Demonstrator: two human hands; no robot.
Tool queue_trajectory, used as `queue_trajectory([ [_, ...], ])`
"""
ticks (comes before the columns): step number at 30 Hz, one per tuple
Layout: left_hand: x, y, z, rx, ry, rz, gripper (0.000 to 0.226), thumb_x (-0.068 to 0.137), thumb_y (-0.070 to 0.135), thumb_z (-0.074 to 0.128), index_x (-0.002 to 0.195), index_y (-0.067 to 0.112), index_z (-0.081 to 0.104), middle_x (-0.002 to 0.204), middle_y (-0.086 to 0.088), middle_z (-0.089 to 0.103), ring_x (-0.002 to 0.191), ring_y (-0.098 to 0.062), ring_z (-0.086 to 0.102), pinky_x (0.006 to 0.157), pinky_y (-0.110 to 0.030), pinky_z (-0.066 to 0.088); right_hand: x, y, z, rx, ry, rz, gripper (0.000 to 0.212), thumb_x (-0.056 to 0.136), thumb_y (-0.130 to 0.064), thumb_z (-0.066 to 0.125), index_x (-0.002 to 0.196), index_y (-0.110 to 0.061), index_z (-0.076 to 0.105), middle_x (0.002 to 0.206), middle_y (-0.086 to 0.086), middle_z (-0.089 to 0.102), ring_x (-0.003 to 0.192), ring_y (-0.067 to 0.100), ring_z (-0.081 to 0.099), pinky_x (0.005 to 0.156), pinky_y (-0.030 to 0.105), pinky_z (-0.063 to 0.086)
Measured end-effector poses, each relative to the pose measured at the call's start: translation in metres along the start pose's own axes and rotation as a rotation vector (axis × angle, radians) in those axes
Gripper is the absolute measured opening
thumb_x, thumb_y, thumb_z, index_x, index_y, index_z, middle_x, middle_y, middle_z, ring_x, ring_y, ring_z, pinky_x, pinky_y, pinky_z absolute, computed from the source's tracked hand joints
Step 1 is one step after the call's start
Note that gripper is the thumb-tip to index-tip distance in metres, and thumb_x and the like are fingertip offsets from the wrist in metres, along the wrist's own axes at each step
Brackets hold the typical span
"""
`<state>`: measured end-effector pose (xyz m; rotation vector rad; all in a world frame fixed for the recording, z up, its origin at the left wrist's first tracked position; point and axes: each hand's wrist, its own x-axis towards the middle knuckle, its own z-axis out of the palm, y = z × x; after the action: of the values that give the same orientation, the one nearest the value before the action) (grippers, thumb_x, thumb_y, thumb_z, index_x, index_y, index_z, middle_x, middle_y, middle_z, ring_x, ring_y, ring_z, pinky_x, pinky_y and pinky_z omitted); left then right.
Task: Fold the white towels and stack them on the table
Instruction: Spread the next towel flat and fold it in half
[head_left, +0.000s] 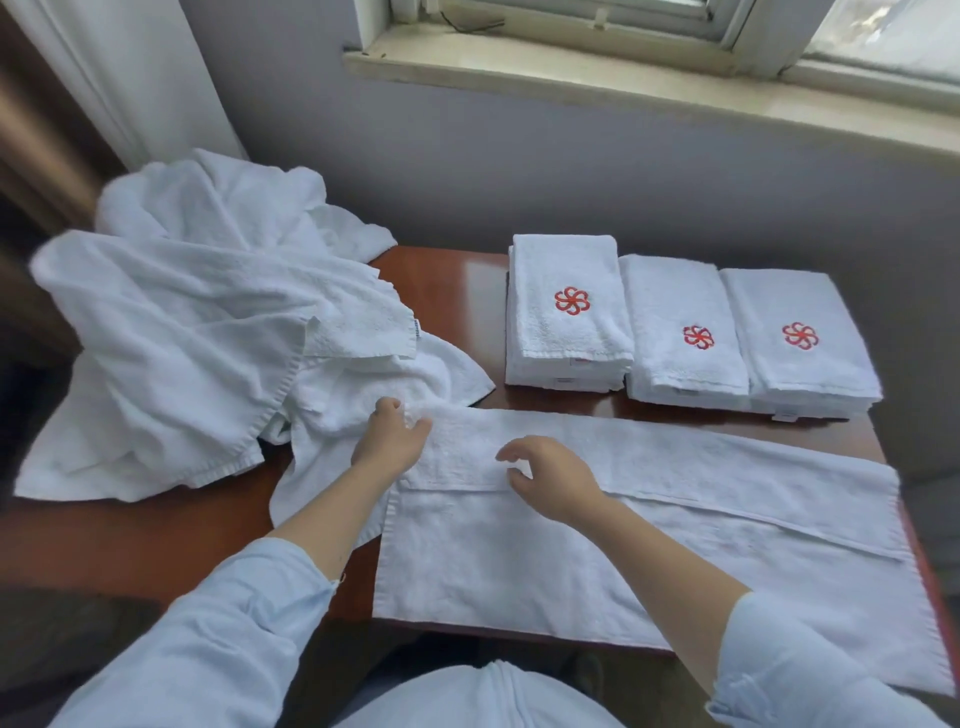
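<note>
White towel (519, 566) lies flat across lower centre to lower right of frame on a reddish-brown wooden table (452, 283), its far long edge turned over toward the viewer as a folded strip (701, 467) running from centre to right edge. Left hand (392, 436) sits at the left end of that strip, centre of frame, fingers curled down into the cloth, thumb stuck out to the right; cannot tell if it grips fabric or only presses. Right hand (553, 480) is just right of it over the strip's near edge, fingers loosely curled and apart from the thumb, a narrow claw with nothing visibly pinched; unclear if the tips touch cloth. Hands near each other, not touching. Both arms in light blue sleeves (223, 639) ending mid-forearm. Pile of loose white towels (197, 322) fills left and upper left, crumpled, overhanging the table's left side, its near edge meeting the flat towel by the left hand. 3 stacks of folded towels in a row at upper right of table, side by side: left stack (563, 343), middle stack (675, 301), right stack (810, 374), each with a red flower emblem (571, 301) on top. Grey wall (519, 171) and window sill (623, 83) at top of frame, pale curtain (135, 78) upper left
</note>
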<state>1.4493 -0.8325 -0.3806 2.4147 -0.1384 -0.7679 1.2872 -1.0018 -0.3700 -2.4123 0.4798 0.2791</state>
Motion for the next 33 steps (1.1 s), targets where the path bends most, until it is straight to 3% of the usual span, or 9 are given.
queue_trajectory([
  [5,-0.011,-0.008,0.004,0.148,0.038,0.052,0.047,0.099,0.026,0.051,0.14,0.024,0.028,0.125,-0.002,0.059,0.096,-0.026,0.061,0.076,-0.038,0.049,0.004,0.01,0.005,-0.146,-0.068,0.071,0.045,0.093,-0.023,0.054,0.138,-0.025,0.05,0.146,-0.001,0.04,0.138,0.023,0.032,0.102,0.033,0.038],
  [9,-0.018,-0.01,-0.001,0.233,0.112,0.095,0.058,0.096,0.006,0.04,0.147,0.028,0.023,0.137,-0.004,0.047,0.1,-0.029,0.058,0.08,-0.043,0.051,-0.008,0.017,0.016,-0.224,-0.273,0.015,0.068,0.09,-0.024,0.055,0.152,-0.031,0.029,0.165,-0.002,0.0,0.152,0.027,-0.007,0.122,0.046,0.004],
  [11,-0.023,-0.008,-0.002,0.304,0.14,0.124,0.064,0.094,0.003,0.043,0.15,0.026,0.021,0.14,-0.008,0.039,0.11,-0.029,0.055,0.085,-0.045,0.051,-0.016,0.025,0.017,-0.211,-0.259,-0.008,0.07,0.091,-0.025,0.055,0.154,-0.032,0.025,0.166,-0.002,-0.002,0.152,0.023,-0.009,0.123,0.044,0.001],
  [15,-0.041,-0.011,0.005,0.456,0.226,0.357,0.06,0.093,0.015,0.054,0.148,0.025,0.034,0.132,-0.005,0.04,0.117,-0.022,0.046,0.092,-0.033,0.046,-0.041,0.038,0.021,-0.204,-0.11,0.022,0.064,0.096,-0.027,0.052,0.154,-0.03,0.026,0.165,-0.002,0.01,0.152,0.022,-0.001,0.124,0.042,0.004],
  [20,-0.087,-0.038,0.039,0.501,0.108,0.567,0.048,0.092,0.023,0.057,0.139,0.031,0.048,0.137,0.007,0.041,0.128,-0.014,0.039,0.104,-0.03,0.036,-0.085,0.065,0.031,-0.299,-0.079,0.132,0.069,0.097,-0.033,0.045,0.157,-0.029,0.011,0.165,0.003,-0.009,0.151,0.029,-0.015,0.121,0.049,-0.003],
  [24,-0.12,-0.06,0.061,0.59,0.029,0.494,0.057,0.088,0.037,0.06,0.143,0.031,0.042,0.15,0.004,0.032,0.138,-0.016,0.03,0.11,-0.032,0.031,-0.108,0.078,0.032,-0.317,-0.142,0.053,0.073,0.096,-0.036,0.046,0.157,-0.028,0.007,0.165,0.003,-0.013,0.151,0.028,-0.017,0.121,0.047,-0.005],
  [29,-0.153,-0.078,0.079,0.695,-0.111,0.307,0.098,0.078,0.062,0.062,0.156,0.028,0.013,0.163,-0.002,0.003,0.151,-0.023,0.001,0.122,-0.04,0.011,-0.13,0.09,0.035,-0.353,-0.185,-0.033,0.079,0.091,-0.045,0.052,0.155,-0.032,0.009,0.164,0.001,-0.017,0.149,0.029,-0.023,0.12,0.049,-0.009],
  [31,-0.161,-0.082,0.083,0.803,-0.134,0.291,0.106,0.078,0.06,0.067,0.157,0.028,0.004,0.164,-0.003,-0.004,0.151,-0.025,-0.005,0.123,-0.041,0.008,-0.139,0.095,0.037,-0.371,-0.219,-0.071,0.087,0.087,-0.054,0.056,0.155,-0.035,0.006,0.163,0.0,-0.021,0.147,0.029,-0.028,0.119,0.051,-0.013],
  [33,-0.169,-0.084,0.087,0.87,-0.074,0.295,0.097,0.083,0.042,0.069,0.156,0.025,0.008,0.162,-0.005,0.003,0.151,-0.027,0.001,0.122,-0.038,0.011,-0.146,0.1,0.039,-0.408,-0.235,-0.109,0.094,0.083,-0.055,0.061,0.155,-0.036,0.004,0.162,-0.002,-0.024,0.146,0.029,-0.03,0.119,0.054,-0.014],
])
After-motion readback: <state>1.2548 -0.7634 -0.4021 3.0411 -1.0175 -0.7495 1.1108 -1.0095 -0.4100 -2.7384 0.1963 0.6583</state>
